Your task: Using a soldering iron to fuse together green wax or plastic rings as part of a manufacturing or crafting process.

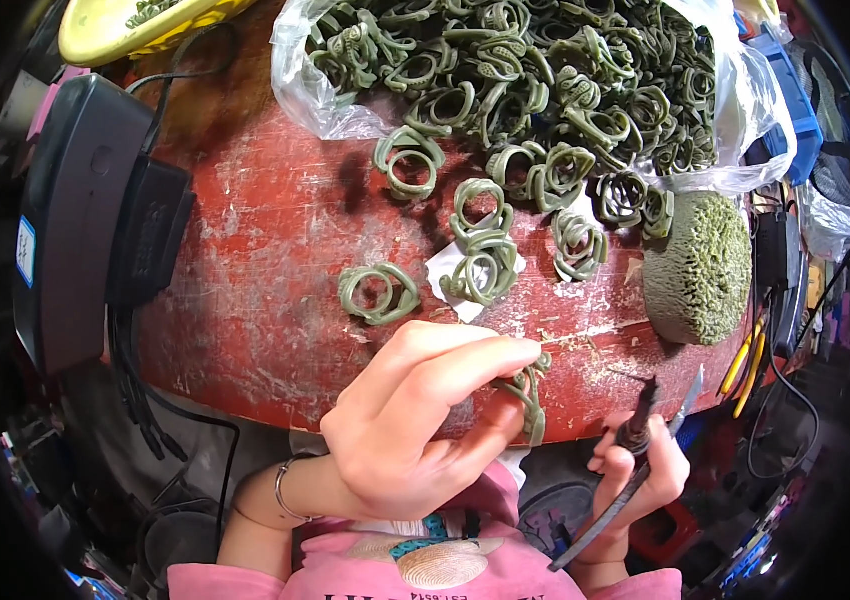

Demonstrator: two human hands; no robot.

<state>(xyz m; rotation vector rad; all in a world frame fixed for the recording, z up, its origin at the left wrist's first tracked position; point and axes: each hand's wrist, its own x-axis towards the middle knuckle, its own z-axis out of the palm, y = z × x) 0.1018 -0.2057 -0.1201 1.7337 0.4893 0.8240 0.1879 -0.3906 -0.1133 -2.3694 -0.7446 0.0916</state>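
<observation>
The green curled piece is just above the near edge of the table, pinched between thumb and fingers of the left hand, probably by its one side so that the other is open to the tool. Its long axis runs roughly away from the person, the straighter end pointing toward the pink shirt, the curled end toward the far side. The right hand is closed around a dark pen-like tool, its thin tip directed leftward, apart from the piece. Farther, loose green rings lie within reach, perhaps for easy picking, before a clear bag holding many more
</observation>
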